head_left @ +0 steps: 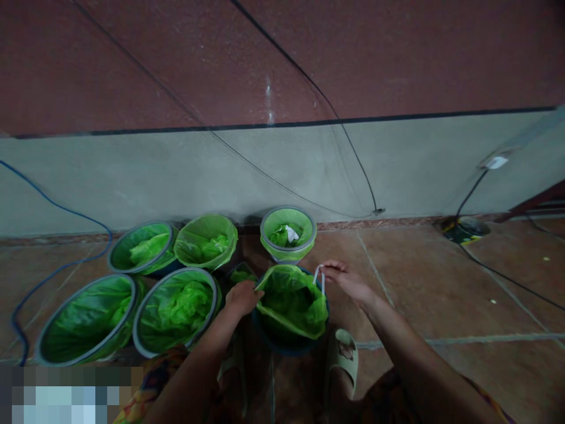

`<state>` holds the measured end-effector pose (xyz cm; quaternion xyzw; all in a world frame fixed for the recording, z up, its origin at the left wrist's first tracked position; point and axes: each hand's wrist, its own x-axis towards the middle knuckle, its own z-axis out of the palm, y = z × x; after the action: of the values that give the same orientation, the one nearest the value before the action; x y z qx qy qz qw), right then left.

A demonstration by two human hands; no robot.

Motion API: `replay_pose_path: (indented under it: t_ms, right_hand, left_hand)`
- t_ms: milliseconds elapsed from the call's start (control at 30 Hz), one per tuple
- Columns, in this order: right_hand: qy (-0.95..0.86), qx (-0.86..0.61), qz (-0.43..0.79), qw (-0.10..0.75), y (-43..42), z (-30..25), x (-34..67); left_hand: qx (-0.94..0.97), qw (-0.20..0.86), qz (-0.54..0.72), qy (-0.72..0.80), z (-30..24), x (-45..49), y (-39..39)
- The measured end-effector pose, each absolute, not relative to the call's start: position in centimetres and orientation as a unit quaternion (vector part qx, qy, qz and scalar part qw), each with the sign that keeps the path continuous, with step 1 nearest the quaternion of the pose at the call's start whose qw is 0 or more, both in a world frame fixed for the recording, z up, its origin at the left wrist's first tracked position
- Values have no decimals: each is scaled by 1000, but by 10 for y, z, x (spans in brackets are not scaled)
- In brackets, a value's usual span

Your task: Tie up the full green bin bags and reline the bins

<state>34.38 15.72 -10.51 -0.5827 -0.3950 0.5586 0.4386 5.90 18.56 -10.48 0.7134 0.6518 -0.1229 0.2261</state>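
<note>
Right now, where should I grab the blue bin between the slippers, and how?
Probably grip the blue bin by its rim, left and right sides, from above: its round mouth opens upward, and I see no handle. Don't pull the green bag; its thin, loose edge would likely slip.

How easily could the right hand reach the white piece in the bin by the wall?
Probably yes: the white piece lies unblocked in an open bin, though the right hand pinches a white strip.
</note>
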Motion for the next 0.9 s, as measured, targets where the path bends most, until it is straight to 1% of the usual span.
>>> replay_pose_path:
  t_ms: [100,200,267,400,467,533,633,767,900]
  right_hand:
    - [-396,-580,567,431,158,-103,344]
    - [-397,-576,573,428,158,-100,344]
    - [-387,-568,578,440,158,-98,343]
    - [-373,-541,597,460,157,-95,340]
    - [-369,-526,605,469,157,-94,337]
    - [-355,-516,608,488,156,-92,335]
    - [-325,-499,622,509,158,-90,332]
    - [-309,-481,650,500,159,-91,321]
    - [-354,-493,658,446,153,-94,295]
  left_hand:
    - [712,201,-122,662,-97,61,185]
    - [733,223,-63,639,-83,60,191]
    - [739,290,32,607,-74,60,195]
    - [650,494,322,480,-55,64,194]
    - [594,572,394,406,-48,67,191]
    - [556,630,406,359,-44,69,187]
    - [527,679,376,345,-47,75,184]
    - [528,680,359,359,-56,86,185]
    - [544,669,358,359,-58,98,185]
